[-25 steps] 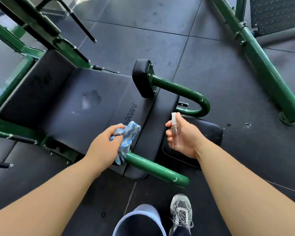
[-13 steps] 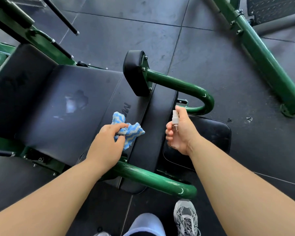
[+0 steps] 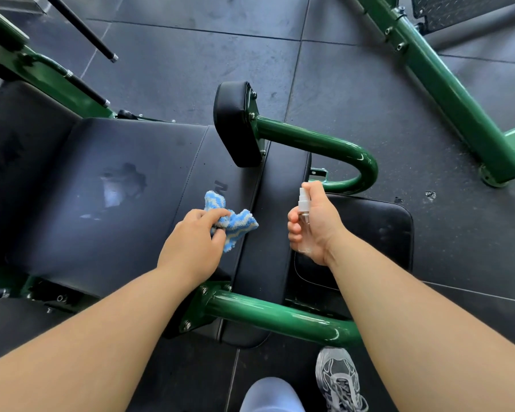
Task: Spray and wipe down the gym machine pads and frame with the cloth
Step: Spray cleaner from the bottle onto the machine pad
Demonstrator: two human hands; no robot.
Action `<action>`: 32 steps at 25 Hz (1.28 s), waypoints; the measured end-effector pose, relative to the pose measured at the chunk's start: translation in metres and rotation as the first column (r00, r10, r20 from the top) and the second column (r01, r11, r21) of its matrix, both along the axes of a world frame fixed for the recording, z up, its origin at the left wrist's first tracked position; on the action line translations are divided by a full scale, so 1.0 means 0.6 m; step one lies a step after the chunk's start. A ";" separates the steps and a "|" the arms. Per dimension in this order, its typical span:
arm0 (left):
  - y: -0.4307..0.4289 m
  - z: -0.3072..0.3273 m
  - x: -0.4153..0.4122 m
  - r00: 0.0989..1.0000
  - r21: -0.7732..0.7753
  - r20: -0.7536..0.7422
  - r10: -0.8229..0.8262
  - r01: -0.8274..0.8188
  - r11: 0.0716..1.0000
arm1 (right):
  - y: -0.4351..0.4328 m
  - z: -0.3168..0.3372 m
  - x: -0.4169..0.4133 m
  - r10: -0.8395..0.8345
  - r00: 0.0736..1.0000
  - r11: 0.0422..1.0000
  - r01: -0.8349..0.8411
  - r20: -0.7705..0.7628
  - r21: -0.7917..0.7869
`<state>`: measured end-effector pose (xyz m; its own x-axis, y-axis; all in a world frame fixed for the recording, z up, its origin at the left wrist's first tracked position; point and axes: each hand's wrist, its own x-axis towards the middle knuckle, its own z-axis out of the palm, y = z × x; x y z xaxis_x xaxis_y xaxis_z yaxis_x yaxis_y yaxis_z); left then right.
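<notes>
L hand pinches the cloth on the seat pad, R hand grips the spray bottle near it; risk: w/ so small a pinch the cloth may slip & miss the shiny patch.

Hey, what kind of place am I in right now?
Most likely a gym: a green tubular machine frame, a black padded seat bolted to it, and dark rubber floor tiles underfoot.

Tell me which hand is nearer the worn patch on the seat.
Left. The left hand is just right of the worn patch; the right hand lies farther right.
</notes>
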<state>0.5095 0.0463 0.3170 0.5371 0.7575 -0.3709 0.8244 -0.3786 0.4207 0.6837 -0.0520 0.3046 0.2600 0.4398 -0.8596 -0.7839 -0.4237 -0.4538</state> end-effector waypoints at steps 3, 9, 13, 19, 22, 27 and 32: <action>0.002 -0.005 0.016 0.999 0.001 0.024 0.033 -0.033 0.999 | 0.010 -0.002 0.011 -0.020 0.995 0.998 0.025 0.093 -0.054; 0.011 -0.002 0.028 0.996 0.011 0.054 0.076 -0.076 0.997 | 0.033 0.000 0.046 0.033 0.895 0.975 0.068 0.444 -0.211; 0.011 -0.002 0.021 0.995 -0.010 0.046 0.086 -0.085 0.996 | 0.042 0.015 0.059 -0.016 0.921 0.981 0.089 0.388 -0.172; 0.005 -0.002 0.015 0.996 -0.003 0.054 0.071 -0.071 0.998 | 0.034 0.022 0.053 0.268 0.894 0.950 -0.182 0.359 -0.255; -0.001 0.003 0.008 0.995 0.001 0.072 0.069 -0.069 0.998 | 0.011 0.018 0.033 0.404 0.859 0.900 -0.312 0.315 -0.304; -0.008 0.025 -0.016 0.996 0.024 0.080 0.038 -0.040 0.999 | -0.036 0.022 0.006 0.505 0.768 0.850 -0.363 0.394 -0.383; -0.026 0.049 -0.041 0.992 0.070 0.123 -0.005 -0.003 0.998 | -0.067 0.037 -0.022 0.575 0.680 0.811 -0.399 0.454 -0.428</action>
